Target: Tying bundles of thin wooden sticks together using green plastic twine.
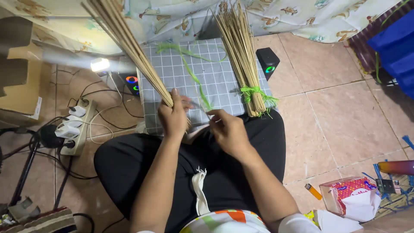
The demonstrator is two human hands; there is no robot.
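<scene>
The left hand (173, 117) grips a loose bundle of thin sticks (129, 47) by its lower end. The right hand (228, 131) pinches a green plastic strip (196, 80) over a grey checked mat (207, 82), beside a tied stick bundle (243, 56).

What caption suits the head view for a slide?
Left hand grips a bundle of thin sticks; right hand pinches a green strip above a grid-patterned mat.
</scene>
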